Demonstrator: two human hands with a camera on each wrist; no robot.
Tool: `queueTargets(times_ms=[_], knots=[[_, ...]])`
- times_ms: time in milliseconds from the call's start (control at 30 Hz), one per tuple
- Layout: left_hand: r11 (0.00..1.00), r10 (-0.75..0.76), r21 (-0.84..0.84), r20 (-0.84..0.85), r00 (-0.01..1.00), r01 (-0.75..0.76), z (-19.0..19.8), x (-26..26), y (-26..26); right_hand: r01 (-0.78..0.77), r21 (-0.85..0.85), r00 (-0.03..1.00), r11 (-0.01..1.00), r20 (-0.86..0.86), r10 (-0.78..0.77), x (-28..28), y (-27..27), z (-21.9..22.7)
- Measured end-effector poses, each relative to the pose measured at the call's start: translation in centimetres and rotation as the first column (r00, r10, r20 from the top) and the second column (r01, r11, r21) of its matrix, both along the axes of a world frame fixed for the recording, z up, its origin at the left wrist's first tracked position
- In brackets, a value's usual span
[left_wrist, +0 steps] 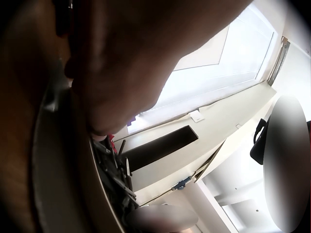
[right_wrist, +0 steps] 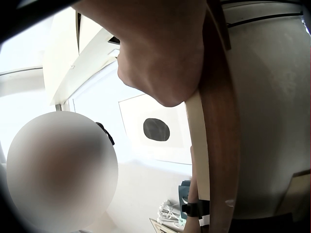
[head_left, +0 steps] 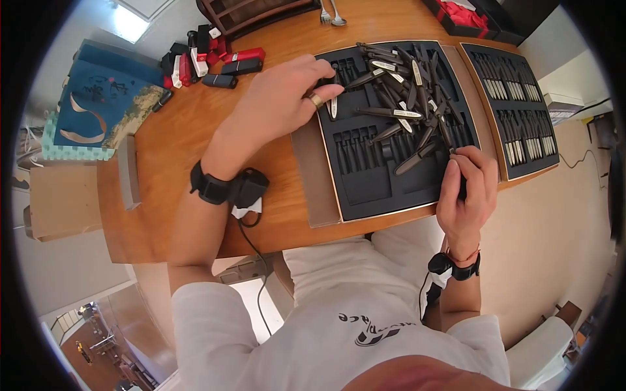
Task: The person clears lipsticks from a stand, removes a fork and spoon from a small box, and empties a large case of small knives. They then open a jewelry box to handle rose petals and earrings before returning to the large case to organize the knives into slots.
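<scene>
In the head view, slim black pen-like pieces (head_left: 385, 98) with silver label strips lie in a loose pile on a black slotted tray (head_left: 365, 189). My left hand (head_left: 280, 94), a ring on one finger, is at the tray's upper left. Its thumb and forefinger pinch one dark piece, whose silver end (head_left: 334, 108) shows below the thumb. My right hand (head_left: 471, 186) is at the tray's lower right edge, curled, its fingertips pinching the lower end of a dark piece (head_left: 445, 133) from the pile. Both wrist views show the hands dark, with fingertips mostly hidden.
A second tray (head_left: 515, 104), its slots filled with silver-ended pieces, lies to the right. Red and black small boxes (head_left: 189, 62), a blue bag (head_left: 91, 98) and a wooden rack (head_left: 254, 16) stand left and back. A fork and spoon (head_left: 332, 13) lie at the far edge.
</scene>
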State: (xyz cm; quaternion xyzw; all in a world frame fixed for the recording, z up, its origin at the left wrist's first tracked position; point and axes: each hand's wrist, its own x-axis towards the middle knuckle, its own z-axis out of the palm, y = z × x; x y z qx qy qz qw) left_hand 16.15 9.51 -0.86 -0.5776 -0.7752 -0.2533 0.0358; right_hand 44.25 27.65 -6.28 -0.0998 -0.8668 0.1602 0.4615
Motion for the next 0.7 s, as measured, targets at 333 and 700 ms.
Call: queueTargets(times_ms=[333,700], knots=[[0.996,-0.09,0.038,0.096,0.991,0.087,-0.3,0.0,0.2,0.001,0.011,1.0,1.0,0.022,-0.001,0.0,-0.2,0.1],[0.997,0.071,-0.026,-0.046,0.996,-0.073,-0.8,0.4,0.3,-0.245,0.072,0.952,0.967,0.205,0.226,-2.1,-0.5,7.9]])
